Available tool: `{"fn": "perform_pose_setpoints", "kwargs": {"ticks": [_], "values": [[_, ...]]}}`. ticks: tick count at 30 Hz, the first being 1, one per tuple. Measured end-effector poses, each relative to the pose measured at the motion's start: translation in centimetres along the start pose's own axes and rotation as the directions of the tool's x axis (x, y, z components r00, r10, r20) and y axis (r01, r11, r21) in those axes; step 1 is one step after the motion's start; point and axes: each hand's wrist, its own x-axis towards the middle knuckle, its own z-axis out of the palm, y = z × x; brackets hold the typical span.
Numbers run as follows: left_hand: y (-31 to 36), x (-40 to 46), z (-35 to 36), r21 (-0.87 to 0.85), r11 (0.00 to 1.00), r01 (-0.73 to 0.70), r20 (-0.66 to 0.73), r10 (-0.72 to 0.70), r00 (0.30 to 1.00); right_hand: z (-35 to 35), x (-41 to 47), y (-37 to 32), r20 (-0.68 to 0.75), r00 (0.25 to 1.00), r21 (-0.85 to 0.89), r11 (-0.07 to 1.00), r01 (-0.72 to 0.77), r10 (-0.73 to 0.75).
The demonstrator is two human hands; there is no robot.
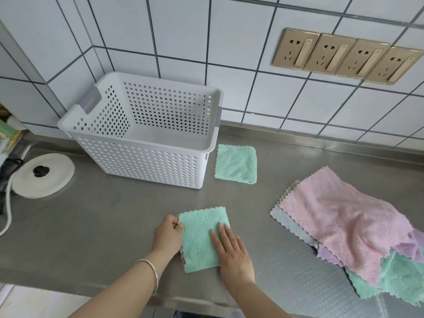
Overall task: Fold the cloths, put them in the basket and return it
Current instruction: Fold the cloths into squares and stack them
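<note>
A folded green cloth (202,235) lies on the steel counter near the front edge. My left hand (168,234) pinches its upper left edge between thumb and fingers. My right hand (231,251) lies flat on its right half, fingers spread. A second folded green cloth (236,164) lies beside the right wall of the white perforated basket (146,154), which stands upright and looks empty. A loose pile of unfolded cloths (344,226), pink on top with grey, purple and green beneath, sits at the right.
A white round lid with a black knob (43,175) rests on the counter at the left, next to a white cord (8,210). Four gold wall sockets (344,56) are set in the tiled wall. The counter's front edge (91,294) runs below my arms.
</note>
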Motion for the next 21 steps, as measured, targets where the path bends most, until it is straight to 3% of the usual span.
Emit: {"fn": "perform_pose_setpoints", "kwargs": {"ticks": [8, 15, 18, 20, 21], "values": [[-0.7, 0.3, 0.8, -0.15, 0.986, 0.067, 0.045, -0.061, 0.997, 0.3, -0.2, 0.9, -0.023, 0.999, 0.085, 0.996, -0.023, 0.025], [-1.1, 0.1, 1.5, -0.028, 1.0, 0.006, -0.041, -0.007, 0.999, 0.5, -0.7, 1.8, 0.027, 0.999, 0.048, 0.999, 0.016, -0.017], [-1.0, -0.7, 1.6, 0.117, 0.991, -0.072, -0.191, 0.093, 0.977, 0.1, -0.8, 2.2, 0.059, 0.997, 0.041, 0.998, 0.042, -0.044], [-1.5, -1.3, 2.1, 0.293, 0.933, -0.208, -0.268, 0.289, 0.919, -1.2, -0.7, 2.2, 0.093, 0.994, 0.045, 0.998, 0.046, -0.05], [-1.8, -1.8, 2.5, 0.404, 0.867, -0.292, -0.238, 0.407, 0.882, -1.8, -0.6, 2.3, 0.117, 0.991, 0.043, 0.998, 0.054, -0.059]]}}
